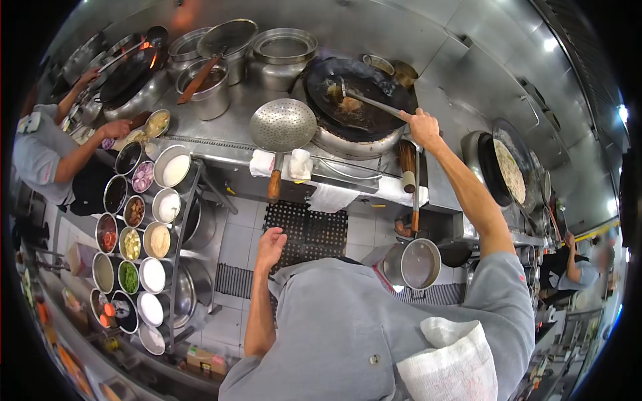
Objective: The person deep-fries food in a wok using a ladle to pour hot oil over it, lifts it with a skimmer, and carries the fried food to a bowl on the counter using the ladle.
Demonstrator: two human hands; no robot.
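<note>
My right hand (424,128) is wrapped round the handle end of a wok ladle (376,102). The ladle's head is down in a dark wok (361,123) on the burner, where dark liquid and a small brown mass of food (349,105) lie. Some steam or smoke rises at the wok's far side. My left hand (271,248) hangs low in front of the counter with its fingers curled in, and nothing shows in it. Nearest to it, a perforated strainer (283,125) rests on the counter edge, its wooden handle (274,186) pointing down towards me.
Left stands a rack of ingredient tins (152,275). Steel pots (284,60) line the back. A bamboo brush (407,164) and a saucepan (421,263) are at the right front. Another wok (508,167) holds pale food. Co-workers (50,150) work at both sides.
</note>
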